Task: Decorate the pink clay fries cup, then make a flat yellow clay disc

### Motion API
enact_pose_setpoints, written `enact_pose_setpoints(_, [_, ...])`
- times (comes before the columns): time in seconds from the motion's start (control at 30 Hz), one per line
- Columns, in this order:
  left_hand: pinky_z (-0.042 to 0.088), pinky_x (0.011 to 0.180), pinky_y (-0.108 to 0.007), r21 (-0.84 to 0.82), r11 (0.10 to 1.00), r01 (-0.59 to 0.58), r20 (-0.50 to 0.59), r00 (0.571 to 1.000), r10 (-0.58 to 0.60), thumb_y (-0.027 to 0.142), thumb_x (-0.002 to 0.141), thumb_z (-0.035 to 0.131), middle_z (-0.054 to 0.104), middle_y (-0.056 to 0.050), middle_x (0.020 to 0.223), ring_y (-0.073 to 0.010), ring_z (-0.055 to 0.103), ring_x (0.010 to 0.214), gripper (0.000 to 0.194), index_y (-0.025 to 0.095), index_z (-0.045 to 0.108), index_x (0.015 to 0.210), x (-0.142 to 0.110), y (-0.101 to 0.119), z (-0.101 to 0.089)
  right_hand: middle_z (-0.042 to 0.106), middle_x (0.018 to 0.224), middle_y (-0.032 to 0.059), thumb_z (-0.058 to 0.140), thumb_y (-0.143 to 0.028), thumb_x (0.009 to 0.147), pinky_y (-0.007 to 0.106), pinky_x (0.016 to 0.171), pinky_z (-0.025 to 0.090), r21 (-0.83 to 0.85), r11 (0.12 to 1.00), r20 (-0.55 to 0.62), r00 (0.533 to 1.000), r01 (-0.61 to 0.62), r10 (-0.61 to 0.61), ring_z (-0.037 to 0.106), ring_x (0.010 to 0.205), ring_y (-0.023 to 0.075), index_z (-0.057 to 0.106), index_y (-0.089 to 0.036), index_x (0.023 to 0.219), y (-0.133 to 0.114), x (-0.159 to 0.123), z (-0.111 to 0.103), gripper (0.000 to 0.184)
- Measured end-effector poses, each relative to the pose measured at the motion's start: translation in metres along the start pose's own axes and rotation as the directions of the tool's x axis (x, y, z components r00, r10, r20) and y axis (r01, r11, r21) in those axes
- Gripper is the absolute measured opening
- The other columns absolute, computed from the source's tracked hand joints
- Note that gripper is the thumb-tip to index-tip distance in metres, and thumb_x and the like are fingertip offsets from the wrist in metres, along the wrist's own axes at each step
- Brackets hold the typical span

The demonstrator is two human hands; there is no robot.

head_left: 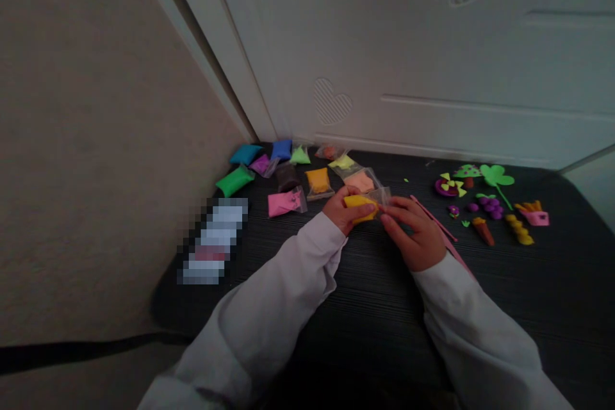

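Note:
My left hand (343,210) is closed around a small clear bag of yellow modelling clay (360,209), its thumb lying across the front. At the bag's right end, the fingertips of my right hand (414,230) pinch the clear plastic edge. Just beyond the hands lies a bag of peach clay (360,181). An orange clay bag (318,181) and a pink clay bag (286,202) are left of my left hand. Partly beneath my right hand and wrist run thin pink sticks (444,230).
More clay bags, including green (235,180) and blue (281,149), lie at the back left. A blurred-out phone-like object (216,240) is on the left. Small clay models stand right: a clover (496,175), grapes (491,207), fries (531,211). A white panel (408,64) rises behind the black table (365,307).

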State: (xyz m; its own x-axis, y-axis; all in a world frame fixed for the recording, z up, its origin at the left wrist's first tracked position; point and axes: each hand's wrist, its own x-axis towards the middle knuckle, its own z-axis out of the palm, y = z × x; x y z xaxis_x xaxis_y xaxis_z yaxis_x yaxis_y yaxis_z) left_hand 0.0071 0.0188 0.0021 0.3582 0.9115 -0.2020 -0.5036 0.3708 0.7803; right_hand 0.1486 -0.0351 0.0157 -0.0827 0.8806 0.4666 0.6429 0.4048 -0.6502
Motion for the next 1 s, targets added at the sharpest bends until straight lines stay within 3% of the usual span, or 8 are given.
enact_pose_setpoints(0.23, [0.042,0.058,-0.022,-0.017,0.999,0.034,0.052,0.998,-0.033,0.017,0.04,0.077,0.056,0.005,0.06,-0.007,0.054,0.054,0.048,0.016,0.042,0.073,-0.001,-0.0016,-0.0002,0.055,0.104,0.0066,0.05,-0.025,0.076,0.034,0.085,0.044,0.051,0.999,0.029,1.0,-0.013,0.012,0.052,0.096,0.0176,0.06,-0.023,0.099,-0.0014,-0.0015,0.0028,0.025])
enact_pose_setpoints(0.47, [0.043,0.065,-0.025,-0.064,0.996,0.068,0.092,0.994,-0.061,0.015,0.039,0.077,0.06,0.002,0.07,-0.009,0.058,0.063,0.043,0.014,0.053,0.074,-0.0026,0.0011,0.0032,0.058,0.097,0.0047,0.052,-0.025,0.075,0.035,0.086,0.042,0.017,1.0,-0.09,0.996,0.004,-0.002,0.055,0.09,0.0164,0.061,-0.025,0.097,-0.005,0.0007,-0.0034,0.024])
enact_pose_setpoints(0.67, [0.044,0.066,-0.023,-0.068,0.996,0.06,0.23,0.972,-0.043,0.011,0.046,0.074,0.062,0.001,0.07,-0.0076,0.057,0.063,0.033,0.013,0.06,0.076,-0.0029,-0.0016,0.0011,0.057,0.101,0.0056,0.049,-0.026,0.077,0.034,0.087,0.041,0.014,1.0,-0.001,1.0,-0.005,0.005,0.053,0.095,0.0166,0.059,-0.023,0.101,-0.0043,0.0017,-0.0049,0.027])
enact_pose_setpoints(1.0, [0.043,0.065,-0.024,-0.055,0.996,0.07,0.156,0.986,-0.061,0.009,0.041,0.075,0.064,0.001,0.068,-0.0084,0.057,0.061,0.037,0.013,0.059,0.074,0.0,-0.0063,-0.0036,0.056,0.107,0.0051,0.046,-0.023,0.079,0.032,0.089,0.041,0.155,0.987,0.059,0.998,-0.03,0.022,0.05,0.1,0.0158,0.058,-0.023,0.104,-0.0062,0.0019,-0.0009,0.027])
